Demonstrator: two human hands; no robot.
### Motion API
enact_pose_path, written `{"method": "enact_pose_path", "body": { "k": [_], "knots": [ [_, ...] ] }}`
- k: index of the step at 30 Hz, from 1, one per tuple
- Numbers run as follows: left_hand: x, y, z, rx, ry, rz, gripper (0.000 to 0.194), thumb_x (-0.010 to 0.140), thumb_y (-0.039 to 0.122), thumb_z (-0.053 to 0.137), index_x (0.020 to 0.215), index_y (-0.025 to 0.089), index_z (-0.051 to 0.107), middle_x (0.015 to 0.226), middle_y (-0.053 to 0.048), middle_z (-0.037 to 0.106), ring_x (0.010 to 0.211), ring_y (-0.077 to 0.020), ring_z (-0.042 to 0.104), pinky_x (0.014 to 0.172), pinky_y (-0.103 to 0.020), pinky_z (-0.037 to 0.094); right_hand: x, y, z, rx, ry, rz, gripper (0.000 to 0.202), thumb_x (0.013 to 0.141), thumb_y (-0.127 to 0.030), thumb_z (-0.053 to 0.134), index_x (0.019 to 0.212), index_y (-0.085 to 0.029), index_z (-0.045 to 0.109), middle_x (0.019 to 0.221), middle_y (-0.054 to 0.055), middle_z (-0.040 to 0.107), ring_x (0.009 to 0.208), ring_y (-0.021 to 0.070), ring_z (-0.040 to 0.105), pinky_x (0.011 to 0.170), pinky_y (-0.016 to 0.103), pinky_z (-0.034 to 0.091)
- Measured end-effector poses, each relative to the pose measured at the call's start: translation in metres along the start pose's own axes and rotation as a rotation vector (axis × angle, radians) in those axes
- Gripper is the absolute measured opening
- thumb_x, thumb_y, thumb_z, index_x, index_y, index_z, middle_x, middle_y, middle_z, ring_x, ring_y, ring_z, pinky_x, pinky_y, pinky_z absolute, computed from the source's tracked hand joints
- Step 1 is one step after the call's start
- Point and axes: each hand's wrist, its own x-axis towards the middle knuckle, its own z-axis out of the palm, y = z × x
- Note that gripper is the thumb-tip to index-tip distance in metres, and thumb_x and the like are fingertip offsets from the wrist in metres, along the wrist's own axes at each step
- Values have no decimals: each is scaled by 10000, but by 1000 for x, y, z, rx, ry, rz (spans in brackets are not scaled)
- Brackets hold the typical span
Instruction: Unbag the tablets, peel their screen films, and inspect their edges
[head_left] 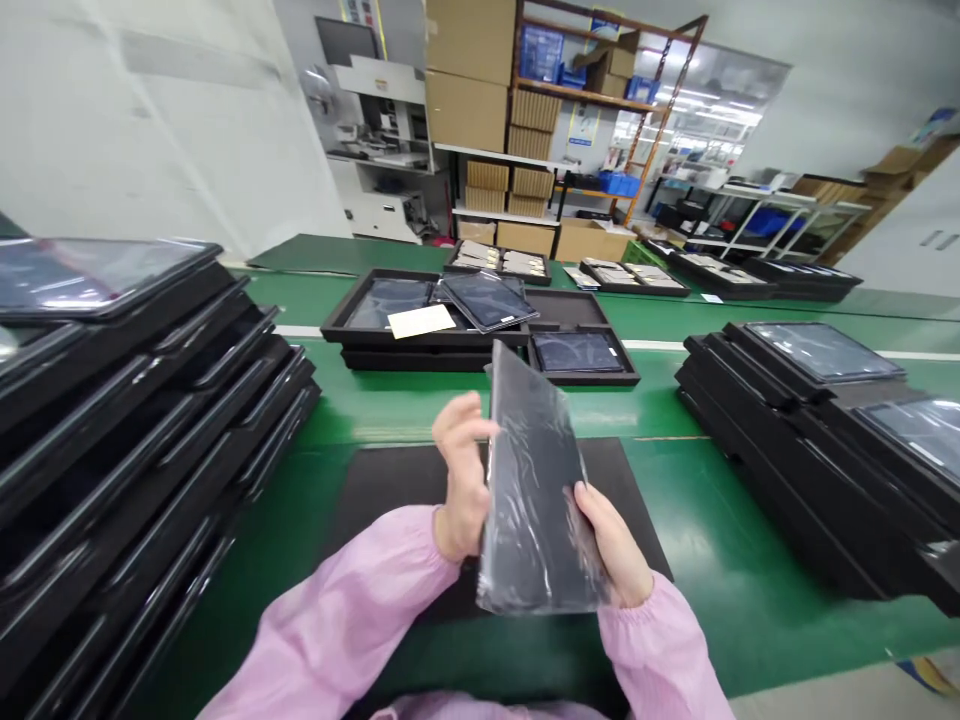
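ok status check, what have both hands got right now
Left hand and right hand both grip the wrapped dark panel, tilted on edge above the black mat. Tray stacks either side, apart.

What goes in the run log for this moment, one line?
left hand: grips panel left edge | right hand: holds lower right | panel: bagged, upright over mat | trays: stacked at left

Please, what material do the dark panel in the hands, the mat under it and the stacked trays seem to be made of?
The dark panel, held by the left hand and the right hand, looks like a rigid flat sheet in clear plastic film: it shows creases and glare. The mat seems to be matte black rubber or foam, without reflections. The stacked trays look like thin moulded black plastic, slightly glossy.
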Motion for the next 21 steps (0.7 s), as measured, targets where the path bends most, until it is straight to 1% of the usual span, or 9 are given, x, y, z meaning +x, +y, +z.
{"method": "enact_pose_path", "body": {
  "k": [2, 4, 5, 6, 9, 13, 18, 20, 21],
  "knots": [
    [-15, -4, -31, -219, -87, -494, 639, 781, 758, 697, 1190, 268, 723, 1404, -79, 663, 1348, -316, 571, 1134, -420, 444, 6, 1, 1, -134, 84, -152, 613, 737, -729, 825, 1049, -202, 789, 917, 78, 832, 860, 277, 798, 822, 399, 653],
    [-31, -5, -59, -451, -234, -991, 606, 797, 677, 729, 1192, 218, 743, 1376, -115, 707, 1368, -375, 580, 1121, -465, 471, 13, 2, 2, -251, 135, -283, 665, 710, -772, 809, 1033, -191, 795, 959, 103, 838, 904, 302, 795, 869, 435, 651],
    [-40, -3, -70, -534, -296, -1156, 620, 739, 644, 798, 1157, 189, 757, 1313, -139, 743, 1337, -405, 608, 1104, -489, 488, 16, 3, 2, -285, 138, -315, 668, 694, -781, 811, 1003, -189, 801, 974, 111, 840, 937, 312, 792, 899, 443, 644],
    [-47, -1, -78, -581, -308, -1237, 622, 665, 560, 883, 1144, 184, 761, 1243, -141, 774, 1290, -411, 644, 1087, -494, 503, 20, 4, 3, -312, 139, -337, 658, 693, -784, 806, 973, -189, 807, 982, 116, 841, 962, 318, 789, 917, 446, 639],
    [-67, 6, -87, -590, -227, -1303, 634, 587, 316, 960, 1174, 204, 744, 1134, -115, 809, 1159, -357, 723, 1052, -473, 521, 29, 10, 3, -412, 198, -444, 604, 740, -767, 763, 906, -189, 820, 954, 127, 841, 932, 316, 791, 864, 440, 653],
    [-86, 3, -83, -596, -120, -1355, 569, 555, 204, 913, 1102, 202, 760, 1063, -101, 821, 1063, -334, 747, 994, -470, 536, 37, 23, 3, -551, 377, -637, 451, 756, -631, 815, 879, -198, 821, 898, 117, 827, 806, 291, 779, 802, 461, 658],
    [-102, -6, -83, -605, -5, -1336, 446, 487, 129, 812, 927, 198, 786, 974, -82, 826, 1126, -355, 720, 1065, -482, 497, 32, 27, 11, -730, 556, -875, 127, 814, -382, 851, 780, -266, 810, 956, 104, 805, 993, 349, 762, 1032, 616, 568],
    [-101, -2, -83, -603, 18, -1352, 416, 473, 113, 781, 881, 196, 784, 926, -78, 822, 1131, -364, 717, 1077, -489, 491, 24, 28, 22, -826, 529, -1022, 61, 847, -265, 829, 799, -293, 804, 917, 72, 807, 1024, 349, 772, 1029, 613, 579],
    [-100, 0, -83, -600, 17, -1367, 409, 470, 106, 770, 870, 195, 782, 908, -77, 819, 1127, -366, 719, 1073, -488, 495, 19, 30, 29, -874, 451, -1093, 106, 863, -200, 806, 842, -304, 805, 900, 53, 812, 1015, 335, 784, 1001, 582, 608]
  ]
}}
